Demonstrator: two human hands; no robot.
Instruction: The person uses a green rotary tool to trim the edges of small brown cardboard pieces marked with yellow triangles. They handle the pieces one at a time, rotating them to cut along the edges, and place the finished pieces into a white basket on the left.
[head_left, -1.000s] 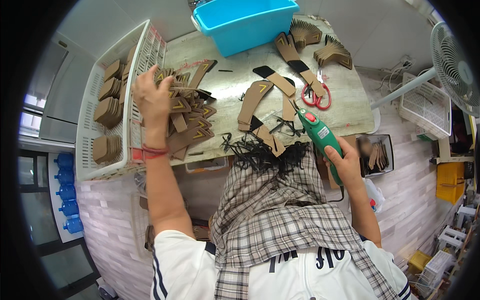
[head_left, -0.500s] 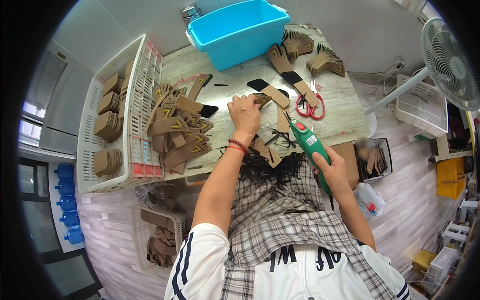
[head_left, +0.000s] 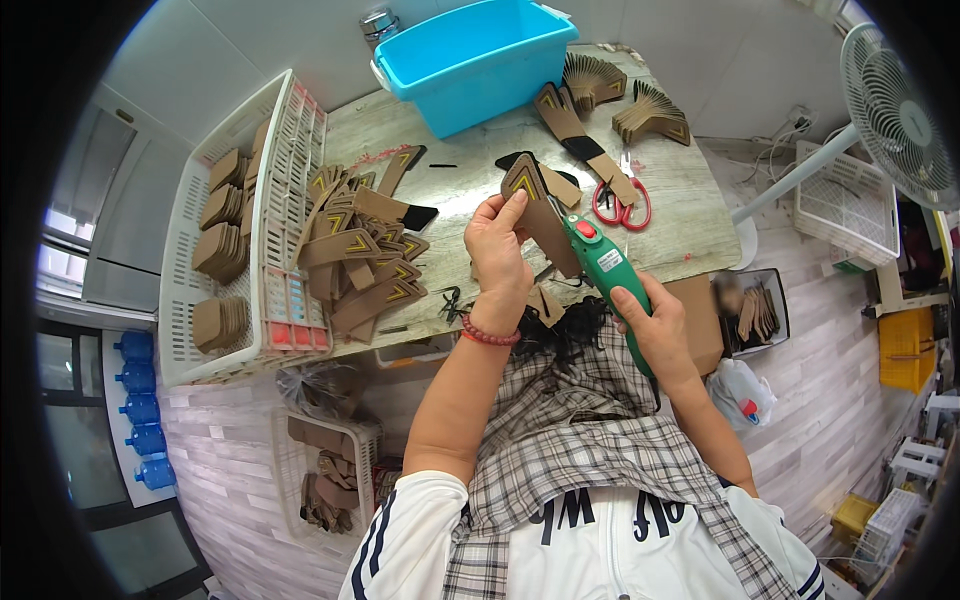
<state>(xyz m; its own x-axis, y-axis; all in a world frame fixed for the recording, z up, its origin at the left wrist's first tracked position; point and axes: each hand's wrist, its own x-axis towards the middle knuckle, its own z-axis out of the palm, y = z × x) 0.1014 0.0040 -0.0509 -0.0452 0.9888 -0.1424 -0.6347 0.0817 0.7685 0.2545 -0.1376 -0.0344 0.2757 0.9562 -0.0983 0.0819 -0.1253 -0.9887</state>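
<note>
My left hand (head_left: 496, 248) is closed on a brown fabric strap (head_left: 543, 225) with a yellow chevron at its rounded end. The strap is raised above the table, its lower end slanting toward my lap. My right hand (head_left: 656, 328) grips green electric scissors (head_left: 608, 268) with a red button. Their blade tip is close against the right edge of the strap; whether it touches I cannot tell. Black scraps (head_left: 580, 328) lie on my plaid apron (head_left: 545, 425) and at the near table edge. Red-handled scissors (head_left: 622, 205) rest on the table to the right of the strap.
A pile of similar straps (head_left: 360, 260) lies at the left, beside a white slotted basket (head_left: 290, 290) holding stacked brown pieces. A blue tub (head_left: 480, 80) stands at the back. Fanned strap bundles (head_left: 650, 118) sit at the far right. A fan (head_left: 895, 125) stands beyond the table.
My left hand has lifted the strap off the table and turned it, chevron end up. The electric scissors have moved slightly, their tip now beside the strap's edge.
</note>
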